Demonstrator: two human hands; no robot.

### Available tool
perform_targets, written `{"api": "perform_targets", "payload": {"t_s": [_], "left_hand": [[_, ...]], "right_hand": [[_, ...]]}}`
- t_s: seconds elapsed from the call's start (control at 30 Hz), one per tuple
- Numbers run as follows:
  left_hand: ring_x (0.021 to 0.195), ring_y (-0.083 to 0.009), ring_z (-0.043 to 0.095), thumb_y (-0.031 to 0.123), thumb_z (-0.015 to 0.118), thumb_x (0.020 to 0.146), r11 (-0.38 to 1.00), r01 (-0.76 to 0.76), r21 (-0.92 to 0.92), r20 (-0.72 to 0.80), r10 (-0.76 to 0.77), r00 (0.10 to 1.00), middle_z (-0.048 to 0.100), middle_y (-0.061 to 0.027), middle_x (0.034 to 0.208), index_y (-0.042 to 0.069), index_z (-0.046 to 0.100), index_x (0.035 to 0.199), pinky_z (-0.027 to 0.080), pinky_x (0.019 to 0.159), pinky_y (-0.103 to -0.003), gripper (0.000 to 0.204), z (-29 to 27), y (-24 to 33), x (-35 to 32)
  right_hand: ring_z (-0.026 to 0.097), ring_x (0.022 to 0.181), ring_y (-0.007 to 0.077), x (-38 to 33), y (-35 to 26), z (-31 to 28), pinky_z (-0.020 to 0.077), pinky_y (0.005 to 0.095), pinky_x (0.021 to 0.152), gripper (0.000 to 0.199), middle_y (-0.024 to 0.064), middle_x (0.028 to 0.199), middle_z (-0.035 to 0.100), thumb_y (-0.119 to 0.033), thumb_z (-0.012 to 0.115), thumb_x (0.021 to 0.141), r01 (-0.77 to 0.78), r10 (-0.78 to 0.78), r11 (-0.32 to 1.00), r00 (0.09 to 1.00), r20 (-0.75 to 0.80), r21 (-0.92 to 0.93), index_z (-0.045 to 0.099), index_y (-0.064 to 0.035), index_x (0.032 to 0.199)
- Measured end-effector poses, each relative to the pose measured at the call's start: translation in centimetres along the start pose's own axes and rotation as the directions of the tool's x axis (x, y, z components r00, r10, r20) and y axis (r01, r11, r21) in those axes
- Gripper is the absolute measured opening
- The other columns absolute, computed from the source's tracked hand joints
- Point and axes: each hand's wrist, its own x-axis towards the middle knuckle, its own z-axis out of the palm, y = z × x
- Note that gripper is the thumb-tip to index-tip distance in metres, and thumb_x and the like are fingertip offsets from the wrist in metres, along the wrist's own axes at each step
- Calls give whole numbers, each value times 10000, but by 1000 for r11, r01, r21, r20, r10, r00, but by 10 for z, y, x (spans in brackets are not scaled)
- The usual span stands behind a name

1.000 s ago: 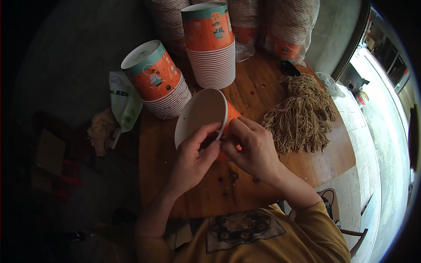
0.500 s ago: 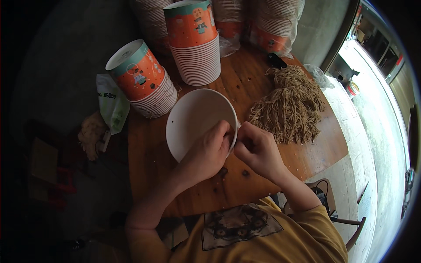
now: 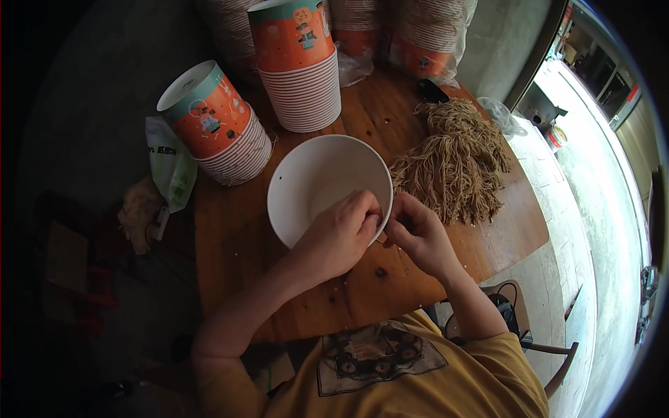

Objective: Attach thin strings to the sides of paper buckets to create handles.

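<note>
Paper bowl [image 3: 317, 184] is sitting mouth-up on wooden surface [image 3: 230, 272], btwn the stacked orange cups [image 3: 216, 139] & the pile of tan cord [image 3: 453, 167]. Left hand [image 3: 341, 233] is pinching its near rim – fingers curled shut on it. Right hand [image 3: 414, 233] is pinching smth small at the same spot – can't tell what. Best keeping the rim steady w/ left, working slowly.
</note>
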Motion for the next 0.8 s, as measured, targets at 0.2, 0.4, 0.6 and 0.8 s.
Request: {"api": "perform_targets", "payload": {"t_s": [0.2,0.4,0.6,0.8], "left_hand": [[785,-272,571,-3,551,819,972,-128,199,-142,157,977,501,-111,905,29,458,875,472,643,-364,114,-10,-3,1],[802,-96,554,11,504,877,961,83,-265,-13,-90,996,557,-48,890,21,475,927,478,676,-269,59,-9,4,7],[766,-61,521,69,460,922,839,130,-528,19,-142,990,595,-33,937,74,489,961,433,693,-217,48,-6,5,13],[750,-60,501,104,442,943,672,212,-710,87,-214,973,582,-22,882,90,472,976,402,671,-208,46,-6,7,18]], "right_hand": [[551,584,133,-3,-29,-24,441,282,546,111,75,698,553,-106,617,846,32,-20,941,999,39,-337,561,-29,903],[604,680,297,8,-51,-36,479,384,598,132,104,757,585,-144,648,823,450,-295,690,890,347,-567,578,-48,883],[621,754,311,11,-50,-37,482,415,643,133,108,824,627,-166,608,858,467,-215,703,858,467,-535,594,-55,930],[621,770,328,10,-46,-37,493,415,658,159,120,847,640,-183,595,872,482,-230,707,848,477,-517,592,-57,968]]}}
